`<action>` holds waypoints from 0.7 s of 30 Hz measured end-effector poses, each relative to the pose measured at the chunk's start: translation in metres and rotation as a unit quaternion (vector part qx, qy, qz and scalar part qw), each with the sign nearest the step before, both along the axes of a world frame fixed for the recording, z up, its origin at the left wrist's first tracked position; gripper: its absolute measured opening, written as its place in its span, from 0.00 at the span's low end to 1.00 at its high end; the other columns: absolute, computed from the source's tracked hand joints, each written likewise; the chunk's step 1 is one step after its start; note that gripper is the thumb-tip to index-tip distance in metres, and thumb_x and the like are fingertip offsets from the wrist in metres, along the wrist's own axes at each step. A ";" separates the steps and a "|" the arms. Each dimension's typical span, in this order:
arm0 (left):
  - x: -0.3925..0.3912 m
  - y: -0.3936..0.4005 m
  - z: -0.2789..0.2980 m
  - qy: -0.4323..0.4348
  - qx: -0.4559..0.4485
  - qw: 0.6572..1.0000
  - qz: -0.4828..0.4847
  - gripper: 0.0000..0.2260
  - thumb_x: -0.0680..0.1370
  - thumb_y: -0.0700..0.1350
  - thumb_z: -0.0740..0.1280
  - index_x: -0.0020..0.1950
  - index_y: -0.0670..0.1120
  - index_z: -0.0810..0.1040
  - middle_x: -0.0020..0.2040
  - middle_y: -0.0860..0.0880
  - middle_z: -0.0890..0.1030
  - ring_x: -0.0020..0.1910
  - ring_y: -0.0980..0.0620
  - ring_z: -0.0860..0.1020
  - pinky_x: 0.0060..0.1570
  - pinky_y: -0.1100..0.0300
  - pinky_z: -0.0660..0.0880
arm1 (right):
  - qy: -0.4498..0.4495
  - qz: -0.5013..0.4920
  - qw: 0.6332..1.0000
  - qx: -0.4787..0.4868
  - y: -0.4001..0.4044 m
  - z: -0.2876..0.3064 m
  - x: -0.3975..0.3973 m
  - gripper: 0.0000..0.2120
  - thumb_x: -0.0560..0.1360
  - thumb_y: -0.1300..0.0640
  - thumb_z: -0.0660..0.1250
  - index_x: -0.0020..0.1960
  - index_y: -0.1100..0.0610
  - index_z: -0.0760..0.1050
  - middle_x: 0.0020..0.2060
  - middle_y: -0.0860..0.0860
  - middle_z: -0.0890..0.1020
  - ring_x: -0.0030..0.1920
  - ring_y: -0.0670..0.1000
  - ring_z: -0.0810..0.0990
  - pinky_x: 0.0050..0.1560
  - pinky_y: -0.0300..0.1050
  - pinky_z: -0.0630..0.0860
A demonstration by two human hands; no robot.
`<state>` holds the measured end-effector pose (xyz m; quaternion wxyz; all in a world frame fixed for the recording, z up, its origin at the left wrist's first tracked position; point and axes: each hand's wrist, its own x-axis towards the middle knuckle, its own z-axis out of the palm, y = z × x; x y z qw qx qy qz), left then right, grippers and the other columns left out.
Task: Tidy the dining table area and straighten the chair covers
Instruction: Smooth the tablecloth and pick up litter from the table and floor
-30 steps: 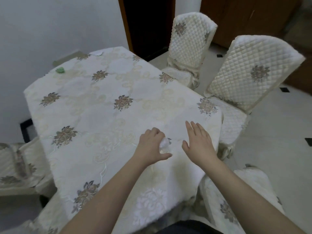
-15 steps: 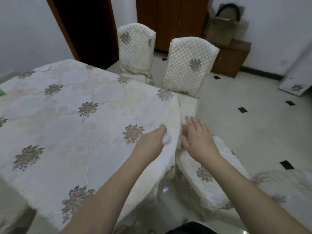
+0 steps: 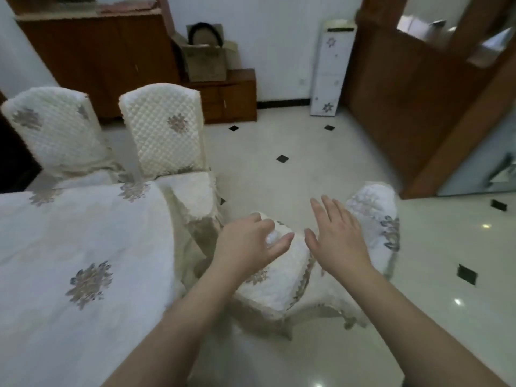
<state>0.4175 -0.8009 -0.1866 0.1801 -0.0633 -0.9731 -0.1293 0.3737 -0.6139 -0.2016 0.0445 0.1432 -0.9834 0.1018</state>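
Lower left, the cloth-covered desk point(image 3: 83, 247) filled the frame. At centre, the left hand point(image 3: 248, 247) curled its fingers round a small white wad point(image 3: 271, 236) above a covered chair seat point(image 3: 279, 283). Just right, the right hand point(image 3: 339, 241) hovered, fingers spread and holding nothing.

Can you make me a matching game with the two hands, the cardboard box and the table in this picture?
Things:
1. left hand
2. right hand
3. cardboard box
4. table

States:
A. on the low wooden cabinet
B. fingers straight, holding nothing
C. covered by a flowered cloth
D. curled round a small white wad

Pairs: 1-D, 2-B, 3-A, 4-C
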 end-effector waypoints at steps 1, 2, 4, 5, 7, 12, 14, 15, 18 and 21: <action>-0.008 0.028 0.000 0.010 0.005 1.000 -0.019 0.23 0.75 0.65 0.57 0.30 0.49 0.68 0.28 0.54 0.65 0.24 0.53 0.65 0.23 0.62 0.58 | -0.002 -0.028 1.000 -0.004 0.030 0.000 -0.001 0.30 0.79 0.45 0.55 0.77 0.51 0.50 0.77 0.52 0.55 0.76 0.55 0.53 0.73 0.53 0.52; -0.015 0.056 -0.001 0.022 0.005 0.999 -0.036 0.22 0.75 0.63 0.58 0.28 0.49 0.68 0.27 0.53 0.65 0.23 0.52 0.64 0.23 0.63 0.55 | -0.001 -0.054 0.999 -0.004 0.060 -0.001 -0.002 0.31 0.79 0.45 0.56 0.77 0.51 0.51 0.77 0.53 0.56 0.75 0.55 0.54 0.73 0.54 0.53; -0.027 0.114 -0.002 0.027 0.016 0.997 -0.072 0.20 0.75 0.57 0.59 0.26 0.48 0.70 0.26 0.52 0.66 0.22 0.50 0.64 0.24 0.64 0.54 | 0.006 -0.092 0.996 0.000 0.119 -0.001 -0.001 0.30 0.78 0.45 0.56 0.77 0.53 0.54 0.75 0.55 0.60 0.74 0.57 0.58 0.72 0.55 0.57; -0.034 0.141 -0.005 0.028 0.020 0.995 -0.092 0.19 0.74 0.54 0.59 0.26 0.47 0.70 0.27 0.51 0.66 0.21 0.49 0.64 0.24 0.65 0.56 | 0.007 -0.108 0.994 -0.002 0.147 -0.001 0.000 0.29 0.78 0.46 0.56 0.76 0.53 0.56 0.75 0.55 0.61 0.74 0.57 0.59 0.72 0.54 0.57; -0.047 0.191 -0.009 0.021 0.021 0.991 -0.131 0.15 0.73 0.51 0.60 0.28 0.48 0.67 0.28 0.52 0.63 0.21 0.49 0.60 0.22 0.64 0.58 | -0.005 -0.131 0.991 -0.003 0.197 0.001 0.000 0.30 0.79 0.46 0.56 0.77 0.53 0.54 0.76 0.55 0.59 0.75 0.56 0.57 0.72 0.53 0.55; -0.067 0.287 -0.016 -0.031 -0.064 0.983 -0.169 0.10 0.72 0.44 0.72 0.50 0.43 0.76 0.40 0.47 0.78 0.28 0.47 0.76 0.24 0.60 0.66 | -0.019 -0.162 0.987 -0.012 0.287 0.000 0.000 0.32 0.79 0.45 0.55 0.78 0.51 0.46 0.77 0.53 0.54 0.76 0.54 0.52 0.73 0.50 0.51; -0.075 0.314 -0.018 -0.107 -0.082 0.979 -0.153 0.14 0.75 0.39 0.67 0.59 0.43 0.71 0.49 0.45 0.78 0.40 0.43 0.78 0.34 0.55 0.72 | -0.024 -0.168 0.985 -0.015 0.308 0.000 0.000 0.32 0.79 0.44 0.54 0.78 0.50 0.45 0.77 0.52 0.54 0.76 0.54 0.52 0.74 0.50 0.51; -0.080 0.324 -0.020 -0.121 -0.092 0.975 -0.159 0.17 0.73 0.37 0.68 0.60 0.44 0.71 0.49 0.45 0.77 0.41 0.42 0.78 0.35 0.53 0.74 | -0.024 -0.169 0.985 -0.015 0.318 -0.001 -0.001 0.32 0.79 0.44 0.54 0.78 0.50 0.45 0.77 0.52 0.54 0.76 0.54 0.52 0.74 0.50 0.51; -0.096 0.350 -0.025 -0.117 -0.114 0.969 -0.185 0.20 0.67 0.32 0.70 0.57 0.43 0.73 0.44 0.45 0.77 0.35 0.42 0.77 0.30 0.52 0.74 | -0.025 -0.170 0.985 -0.020 0.343 -0.002 -0.007 0.32 0.79 0.44 0.54 0.78 0.51 0.45 0.77 0.53 0.53 0.76 0.54 0.51 0.74 0.50 0.50; -0.114 0.373 -0.027 -0.103 -0.126 0.961 -0.224 0.07 0.77 0.37 0.64 0.55 0.43 0.73 0.44 0.44 0.75 0.38 0.42 0.77 0.31 0.52 0.69 | -0.032 -0.175 0.984 -0.030 0.362 -0.006 -0.017 0.32 0.80 0.45 0.54 0.78 0.51 0.44 0.77 0.53 0.52 0.76 0.54 0.50 0.74 0.50 0.49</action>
